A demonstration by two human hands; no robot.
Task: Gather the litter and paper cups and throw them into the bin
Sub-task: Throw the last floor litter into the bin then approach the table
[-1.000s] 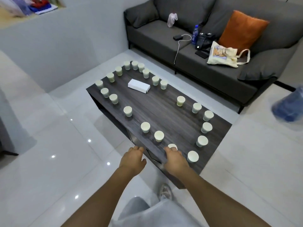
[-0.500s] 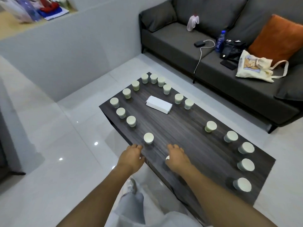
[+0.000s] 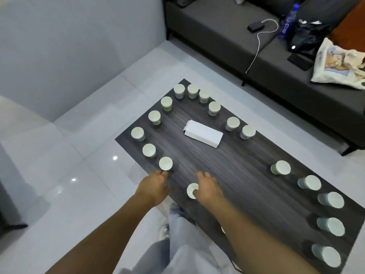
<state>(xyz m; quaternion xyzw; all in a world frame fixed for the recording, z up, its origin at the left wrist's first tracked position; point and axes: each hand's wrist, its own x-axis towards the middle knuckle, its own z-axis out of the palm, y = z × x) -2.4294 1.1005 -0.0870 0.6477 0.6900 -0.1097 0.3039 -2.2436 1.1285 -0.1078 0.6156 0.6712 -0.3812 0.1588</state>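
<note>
Pale green paper cups [image 3: 247, 132] stand in a loose ring on the dark wood-grain desk [image 3: 233, 175] before you, with a white rectangular carton [image 3: 203, 133] lying flat inside the far end of the ring. Your left hand [image 3: 155, 187] reaches at the near-left edge, its fingertips at the foot of the nearest upright cup [image 3: 165, 163]; the fingers are curled forward, but whether that grip has closed on the cup cannot be told. Your right hand [image 3: 207, 187] lies over another cup [image 3: 192, 190] close to the near edge, fingers bent down around its rim, so this grip appears to be grasping it. By my reading you are at the very start of gathering: nearly every cup remains in place on the desk, and the carton is untouched. Your next move likely calls for lifting these two cups and nesting one into the other, then working round the ring so the stack grows before any trip to the bin. No bin shows anywhere, so you will have to look for it. Nothing readable appears on the cups or the carton; the cream tote bag [image 3: 335, 66] on the grey sofa [image 3: 217, 36] carries a printed picture, too small to make out any words.
</note>
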